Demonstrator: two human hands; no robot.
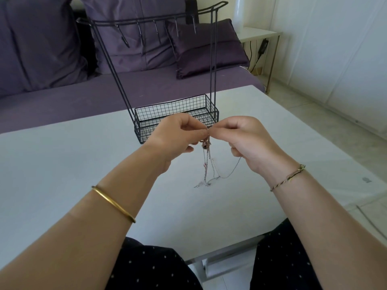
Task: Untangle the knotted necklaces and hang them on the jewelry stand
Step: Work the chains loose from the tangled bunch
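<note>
Both hands pinching tangled necklaces [206, 160] above table [62, 174], chains seemingly knotted, jewelry stand [167, 80] behind

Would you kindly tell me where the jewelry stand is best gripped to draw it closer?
I would grip the jewelry stand low on its paired right uprights, coming from the right: they are thin, bare rods, whereas the left hand, right hand and tangled necklaces hang before its basket.

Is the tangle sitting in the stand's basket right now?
No, the left hand and right hand pinch the necklaces over the table, in front of the basket.
</note>
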